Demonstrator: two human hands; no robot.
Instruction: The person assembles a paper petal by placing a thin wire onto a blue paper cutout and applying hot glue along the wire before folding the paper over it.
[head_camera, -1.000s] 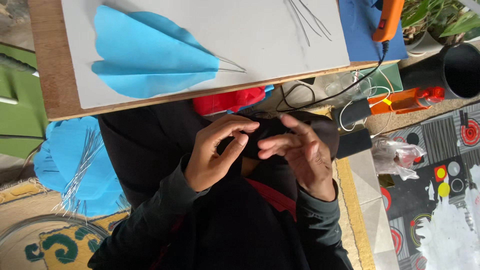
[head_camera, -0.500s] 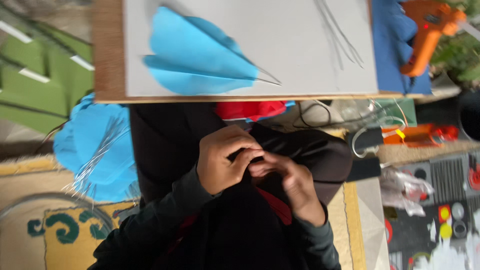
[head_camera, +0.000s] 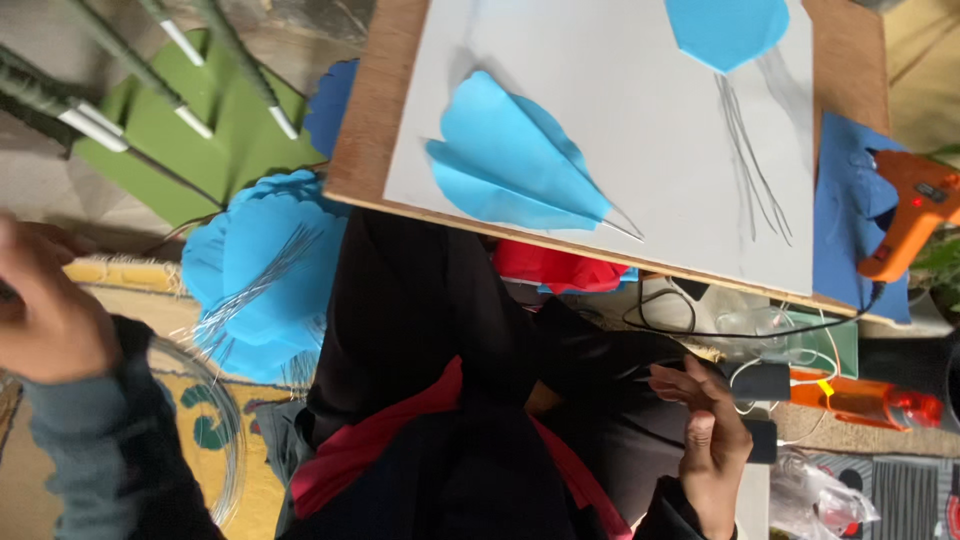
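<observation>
My left hand (head_camera: 48, 318) is out at the far left edge, fingers curled, above the rim of a glass bowl (head_camera: 222, 440); whether it holds anything is hidden. My right hand (head_camera: 712, 448) rests on my dark-clothed lap with its fingers loosely apart and nothing seen in it. Between the hands, on the floor, lies a stack of blue paper petals (head_camera: 262, 262) with a bundle of thin wires (head_camera: 250, 290) on top. A folded blue petal (head_camera: 520, 168) with a wire stem lies on a white sheet (head_camera: 640, 110) on a wooden board (head_camera: 365, 120).
Loose wires (head_camera: 752, 160) and another blue petal (head_camera: 727, 30) lie on the sheet. An orange glue gun (head_camera: 908, 215) sits on blue paper at the right, its cord trailing down. Green paper leaves and wrapped stems (head_camera: 175, 115) lie upper left. Red paper (head_camera: 556, 268) pokes from under the board.
Both hands were together in my lap, fingers working at something small. My left hand has swung far out to the left; the right stays on the lap. The view has shifted.
</observation>
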